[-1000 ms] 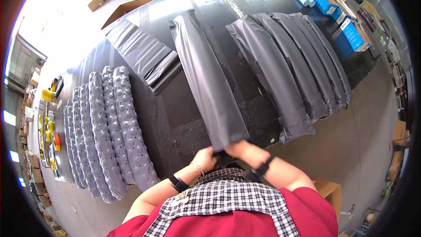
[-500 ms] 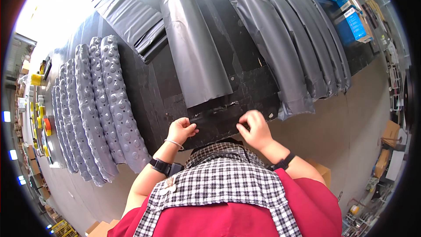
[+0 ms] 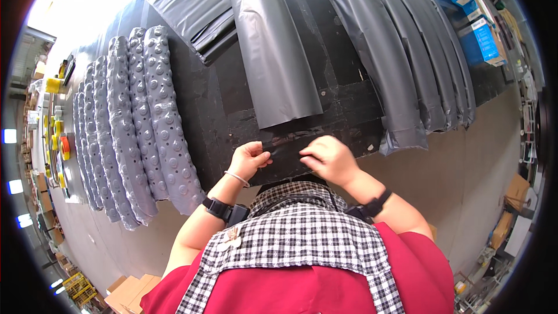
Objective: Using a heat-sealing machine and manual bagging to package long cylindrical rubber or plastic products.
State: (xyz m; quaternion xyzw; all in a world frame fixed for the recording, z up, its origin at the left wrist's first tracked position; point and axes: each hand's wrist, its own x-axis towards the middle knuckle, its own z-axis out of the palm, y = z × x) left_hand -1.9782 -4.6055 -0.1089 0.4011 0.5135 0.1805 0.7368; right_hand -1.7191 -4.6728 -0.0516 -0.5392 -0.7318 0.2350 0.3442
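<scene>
My left hand [image 3: 251, 160] is closed in a pinch above the near edge of the black table. Facing it, my right hand [image 3: 332, 160] is also closed, its fingers curled together and slightly blurred. Whatever either pinch holds cannot be told against the dark surface between them. Just beyond both hands lies the open near end of a long, flat grey plastic sleeve [image 3: 279, 52], which runs away to the far side. Neither hand touches it.
Grey bubbled tubular covers [image 3: 165, 116] lie in a row on the left. Several smooth grey sleeves [image 3: 401, 75] overlap on the right. A folded stack of grey plastic sheets [image 3: 189, 9] is at the far left of the black table [image 3: 226, 134]. Blue-and-white boxes [image 3: 487, 40] stand far right.
My right hand has moved left, closer to my left hand. The whole view has shifted slightly, and the sleeves and covers keep their places on the table.
</scene>
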